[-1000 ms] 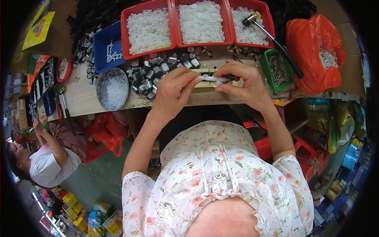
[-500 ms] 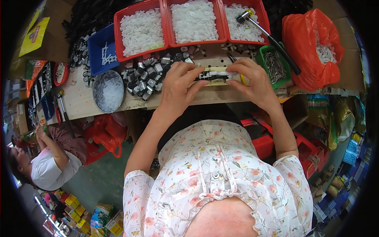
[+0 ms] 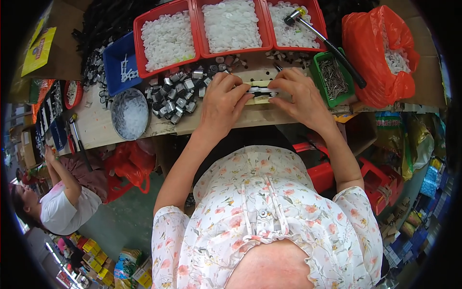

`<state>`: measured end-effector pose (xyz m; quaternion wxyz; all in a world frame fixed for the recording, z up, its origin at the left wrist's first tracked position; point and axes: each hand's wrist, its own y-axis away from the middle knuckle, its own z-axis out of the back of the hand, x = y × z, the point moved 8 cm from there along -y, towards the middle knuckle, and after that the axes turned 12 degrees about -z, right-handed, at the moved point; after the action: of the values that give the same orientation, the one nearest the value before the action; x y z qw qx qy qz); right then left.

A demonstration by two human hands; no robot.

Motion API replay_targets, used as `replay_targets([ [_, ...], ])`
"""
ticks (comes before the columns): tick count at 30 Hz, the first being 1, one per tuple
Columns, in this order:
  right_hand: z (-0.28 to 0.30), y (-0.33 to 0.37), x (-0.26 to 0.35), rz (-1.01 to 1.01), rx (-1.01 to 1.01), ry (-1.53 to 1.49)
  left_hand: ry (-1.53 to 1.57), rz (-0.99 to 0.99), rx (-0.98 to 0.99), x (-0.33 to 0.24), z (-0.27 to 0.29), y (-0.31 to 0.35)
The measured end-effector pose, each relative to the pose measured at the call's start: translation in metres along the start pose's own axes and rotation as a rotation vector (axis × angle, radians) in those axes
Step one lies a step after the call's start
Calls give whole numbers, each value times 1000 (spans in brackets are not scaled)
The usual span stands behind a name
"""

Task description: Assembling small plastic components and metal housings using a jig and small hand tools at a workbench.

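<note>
**Hands settle on the strip**

Behind the bench (image 3: pixel 120 132) edge stand red trays (image 3: pixel 166 41) of white pieces. Since a second ago both hands have slid closer together: left hand (image 3: pixel 222 103) and right hand (image 3: pixel 301 96) now pinch the small strip (image 3: pixel 262 91) between them, pressed flat on the bench, so work continues there.

- Two bare forearms are extended forward from short floral sleeves, converging toward each other.
- The left hand (image 3: pixel 222 102) is held palm down, its fingers curled and pinched together at the tips.
- The right hand (image 3: pixel 299 94) is held opposite it, fingers bent inward, fingertips nearly met with the left's.
</note>
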<state>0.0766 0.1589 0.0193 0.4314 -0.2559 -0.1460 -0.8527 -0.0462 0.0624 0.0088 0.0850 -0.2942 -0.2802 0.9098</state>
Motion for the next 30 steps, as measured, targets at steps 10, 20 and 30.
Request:
replay_targets([
  [10,-7,-1,-9,-60,-43,-137,23,14,-17,4,-6,0],
  [20,-5,6,-31,-42,-176,-312,-1,-28,-45,-1,-3,-7],
  [30,55,-51,4,100,-303,-217,32,31,-27,-1,-4,0],
])
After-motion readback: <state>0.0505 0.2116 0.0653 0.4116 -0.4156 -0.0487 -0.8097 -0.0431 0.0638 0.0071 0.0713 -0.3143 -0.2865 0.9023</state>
